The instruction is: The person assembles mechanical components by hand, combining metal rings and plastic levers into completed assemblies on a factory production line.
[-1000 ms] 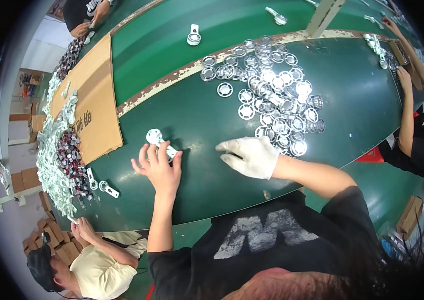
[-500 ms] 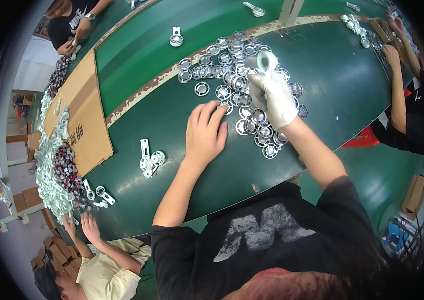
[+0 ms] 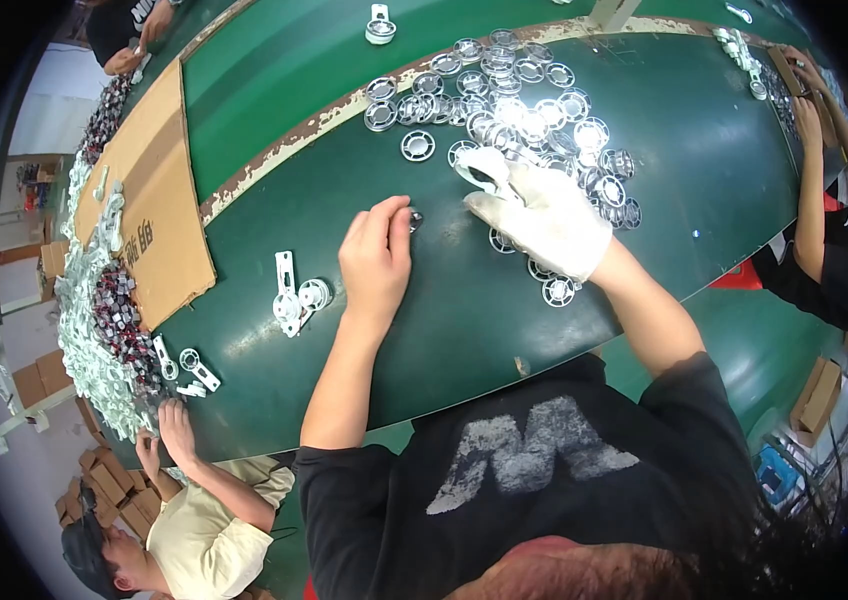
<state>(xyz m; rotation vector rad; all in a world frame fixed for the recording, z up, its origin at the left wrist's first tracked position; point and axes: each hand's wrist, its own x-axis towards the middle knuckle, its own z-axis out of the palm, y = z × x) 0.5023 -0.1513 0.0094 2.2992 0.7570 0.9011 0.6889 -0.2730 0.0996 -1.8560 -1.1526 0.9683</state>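
Note:
My bare left hand [image 3: 376, 258] is closed, fingers pressed together, just above the green table. A small round silver disc [image 3: 417, 219], seen edge-on and partly hidden, is pinched at its fingertips. On my right hand [image 3: 556, 222] is a white glove. Between its thumb and fingers is a pale part with a ring-shaped head [image 3: 484, 170]; the rest of that part is covered by the glove. Many loose spoked silver discs [image 3: 418, 146] lie spread beyond and beneath my right hand, some under strong glare.
Left of my left hand sits a small group of ring-headed parts [image 3: 289, 306]. A cardboard sheet [image 3: 159, 200] lies beside a heap of pale parts [image 3: 89, 340]. A green conveyor belt [image 3: 294, 85] runs behind the chipped ledge. Co-workers' hands [image 3: 176, 435] are busy around the table.
My right hand has come nearer and turned, bringing the ring-headed part down and left. My left hand has drawn back from the discs, its fingers closing on one.

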